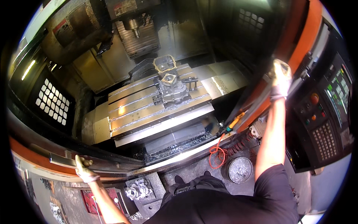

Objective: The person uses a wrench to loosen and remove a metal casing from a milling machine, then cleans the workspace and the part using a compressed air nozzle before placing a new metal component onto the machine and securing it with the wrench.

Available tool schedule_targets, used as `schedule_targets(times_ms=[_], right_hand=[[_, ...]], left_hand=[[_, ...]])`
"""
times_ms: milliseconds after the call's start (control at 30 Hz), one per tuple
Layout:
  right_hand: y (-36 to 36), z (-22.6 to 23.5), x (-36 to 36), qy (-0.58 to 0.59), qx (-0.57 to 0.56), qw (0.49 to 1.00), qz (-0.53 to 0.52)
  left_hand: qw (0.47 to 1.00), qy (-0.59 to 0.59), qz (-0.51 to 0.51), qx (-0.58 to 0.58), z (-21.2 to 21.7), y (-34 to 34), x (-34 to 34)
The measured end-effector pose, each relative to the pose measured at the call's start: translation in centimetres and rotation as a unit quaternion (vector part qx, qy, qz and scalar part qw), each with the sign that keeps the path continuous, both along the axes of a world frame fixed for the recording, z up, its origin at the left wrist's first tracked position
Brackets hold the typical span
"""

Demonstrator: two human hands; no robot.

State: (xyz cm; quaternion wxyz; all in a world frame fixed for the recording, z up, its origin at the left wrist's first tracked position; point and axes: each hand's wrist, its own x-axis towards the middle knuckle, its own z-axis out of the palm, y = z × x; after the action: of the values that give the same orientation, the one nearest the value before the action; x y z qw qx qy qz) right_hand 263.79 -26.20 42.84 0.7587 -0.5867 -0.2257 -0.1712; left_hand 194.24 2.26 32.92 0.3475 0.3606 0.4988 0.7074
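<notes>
My left hand (85, 171), in a pale work glove, closes round the metal handle (61, 160) of the left sliding door. Far out to the right, my right hand (281, 76), gloved too, is closed at the orange-edged right door (304, 37); its grip hides most of the handle there. Between the doors, inside a milling machine, a grey cast metal housing (173, 91) sits on the slotted table (143, 108). A gasket-shaped rim (164, 63) tops its far part, and a dark clamp (190, 81) stands beside it. Above hangs the spindle (134, 28).
A control panel (324, 115) stands at the right. An air gun (235, 121) with a coiled red hose (218, 156) hangs at the front sill. Below are a round bucket (239, 170) of chips, another casting (138, 189) on a stand, and a red tray (91, 201).
</notes>
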Motion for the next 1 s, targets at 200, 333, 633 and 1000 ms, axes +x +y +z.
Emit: schedule_targets(times_ms=[200,333,633,1000], right_hand=[[-1.0,-0.4,5.1,-0.044,0.000,0.991,-0.128],[-1.4,-2.1,7.0,-0.062,0.003,0.978,-0.202],[-2.3,-1.6,7.6,-0.045,0.027,0.990,-0.134],[-19.8,-21.9,-0.8,0.193,-0.091,0.977,0.011]], left_hand=[[0.999,-0.021,0.043,0.006,-0.4,2.7,-7.2],[0.999,-0.011,0.042,0.012,-2.1,3.8,-10.4],[0.995,0.058,0.066,-0.048,-3.3,7.2,-11.0],[0.604,0.719,-0.171,-0.298,-29.6,-23.1,-8.5]])
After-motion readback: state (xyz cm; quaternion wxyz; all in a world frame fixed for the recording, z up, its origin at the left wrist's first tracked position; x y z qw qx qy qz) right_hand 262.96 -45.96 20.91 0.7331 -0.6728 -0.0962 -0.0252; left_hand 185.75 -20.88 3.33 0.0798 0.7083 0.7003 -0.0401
